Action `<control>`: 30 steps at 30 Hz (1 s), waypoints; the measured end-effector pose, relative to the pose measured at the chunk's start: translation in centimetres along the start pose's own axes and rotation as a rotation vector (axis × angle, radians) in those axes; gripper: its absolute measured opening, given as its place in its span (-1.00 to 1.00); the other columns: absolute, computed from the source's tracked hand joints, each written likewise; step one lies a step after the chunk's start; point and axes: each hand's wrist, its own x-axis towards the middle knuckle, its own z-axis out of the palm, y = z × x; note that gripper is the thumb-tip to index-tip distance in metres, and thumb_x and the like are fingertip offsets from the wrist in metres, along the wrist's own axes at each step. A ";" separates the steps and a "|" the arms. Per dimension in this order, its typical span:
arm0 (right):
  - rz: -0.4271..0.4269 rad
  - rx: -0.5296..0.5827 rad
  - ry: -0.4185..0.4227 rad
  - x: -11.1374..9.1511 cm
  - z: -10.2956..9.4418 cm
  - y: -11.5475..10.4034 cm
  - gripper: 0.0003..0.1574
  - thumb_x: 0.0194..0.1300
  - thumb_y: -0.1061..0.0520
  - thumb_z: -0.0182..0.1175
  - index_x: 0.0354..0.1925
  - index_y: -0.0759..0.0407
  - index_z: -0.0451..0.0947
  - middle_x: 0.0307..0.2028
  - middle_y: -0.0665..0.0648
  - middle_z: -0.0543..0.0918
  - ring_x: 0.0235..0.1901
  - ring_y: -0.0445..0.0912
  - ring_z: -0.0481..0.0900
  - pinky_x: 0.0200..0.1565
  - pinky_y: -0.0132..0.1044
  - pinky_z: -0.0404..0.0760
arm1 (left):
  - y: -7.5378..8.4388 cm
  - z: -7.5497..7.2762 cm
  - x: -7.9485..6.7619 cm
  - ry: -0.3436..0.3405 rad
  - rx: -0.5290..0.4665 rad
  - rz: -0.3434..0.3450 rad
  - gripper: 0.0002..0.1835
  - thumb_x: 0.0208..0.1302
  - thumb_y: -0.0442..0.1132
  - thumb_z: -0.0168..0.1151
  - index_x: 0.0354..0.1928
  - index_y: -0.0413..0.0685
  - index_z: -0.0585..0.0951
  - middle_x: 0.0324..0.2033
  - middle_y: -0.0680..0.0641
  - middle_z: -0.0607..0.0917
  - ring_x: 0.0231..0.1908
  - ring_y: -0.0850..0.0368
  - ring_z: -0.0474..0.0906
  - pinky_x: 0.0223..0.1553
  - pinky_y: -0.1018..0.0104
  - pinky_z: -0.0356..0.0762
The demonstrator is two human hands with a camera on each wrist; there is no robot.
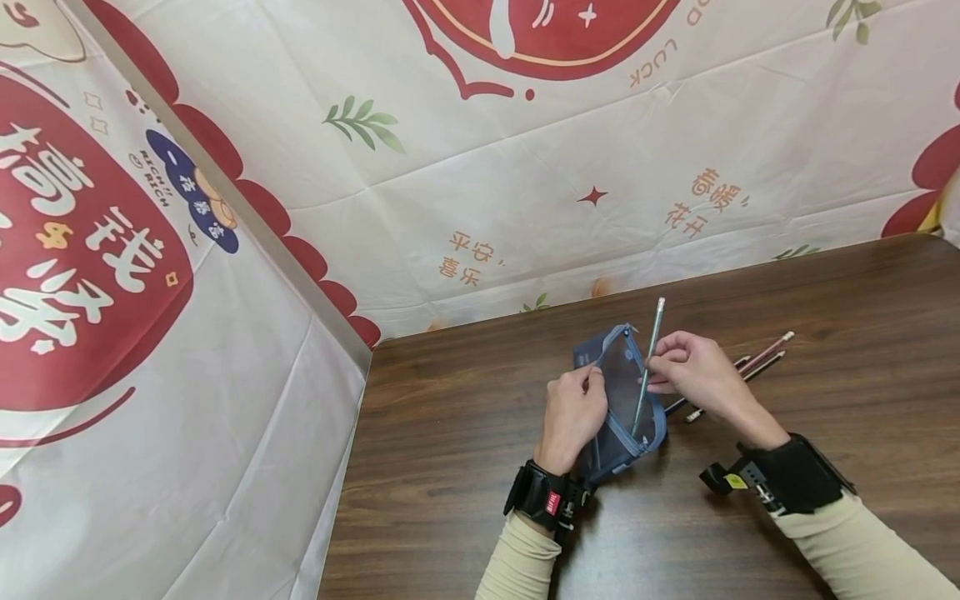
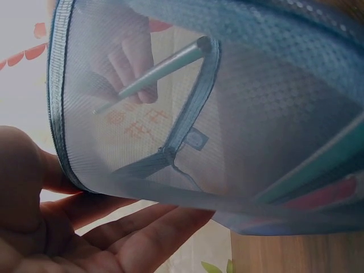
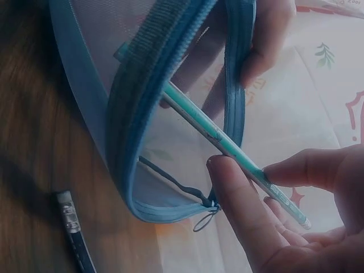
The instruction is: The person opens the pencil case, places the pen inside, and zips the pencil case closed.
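Observation:
My left hand (image 1: 576, 410) grips the edge of a blue mesh pencil case (image 1: 617, 385), thumb and fingers at its zipped rim. The case is unzipped and held tilted, its mouth facing right. My right hand (image 1: 701, 379) pinches a light green pencil (image 1: 655, 333) between thumb and fingers. That pencil's lower end is inside the case, while its eraser end sticks out above. Through the mesh in the left wrist view, a green pencil (image 2: 318, 162) and a pink one (image 2: 324, 194) show inside the case. The zip pull (image 3: 206, 219) hangs at the mouth's corner.
On the brown wooden table (image 1: 450, 467), a pink pencil (image 1: 772, 354) and black pencils (image 1: 767, 365) lie crossed behind and beneath my right hand. Printed white cloth (image 1: 480, 208) hangs at the back, and a cloth-covered panel (image 1: 247, 400) stands at the left.

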 end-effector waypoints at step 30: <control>0.067 -0.016 -0.057 0.3 1.8 1.0 -0.66 0.31 0.25 0.04 -0.07 0.53 0.31 -0.34 0.34 0.68 -0.41 0.03 0.69 -0.32 -0.18 0.70 | -0.1 0.0 0.3 -0.012 -0.002 0.014 -0.66 0.40 -0.10 -0.07 -0.16 0.10 0.73 -0.57 0.05 0.60 -0.64 0.24 0.38 -0.68 0.40 0.22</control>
